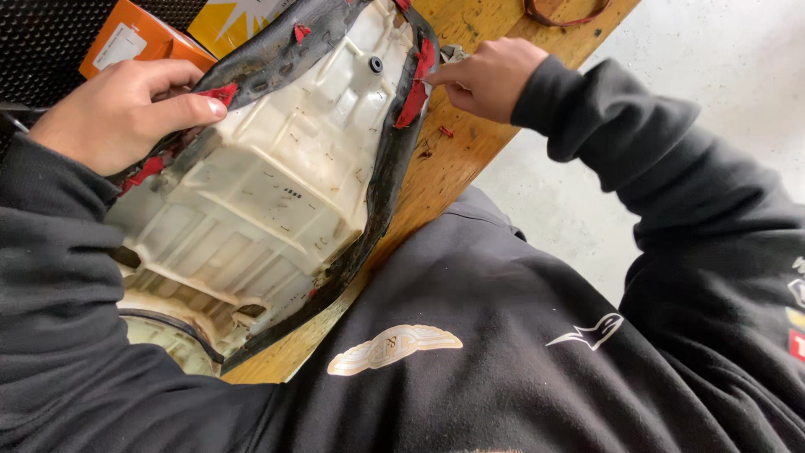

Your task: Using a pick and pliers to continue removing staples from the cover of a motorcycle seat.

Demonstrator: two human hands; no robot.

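Note:
A cream plastic seat pan lies upside down on a wooden workbench, its black cover wrapped round the rim with red lining showing in places. My left hand grips the cover's edge on the left side, thumb pressed on a red patch. My right hand pinches the cover's red edge on the right side, with a small metal tool partly hidden in its fingers. Both sleeves are black.
An orange box and a yellow box stand behind the seat. A red-brown loop lies at the bench's far end. Small red scraps dot the wood. Grey concrete floor lies to the right.

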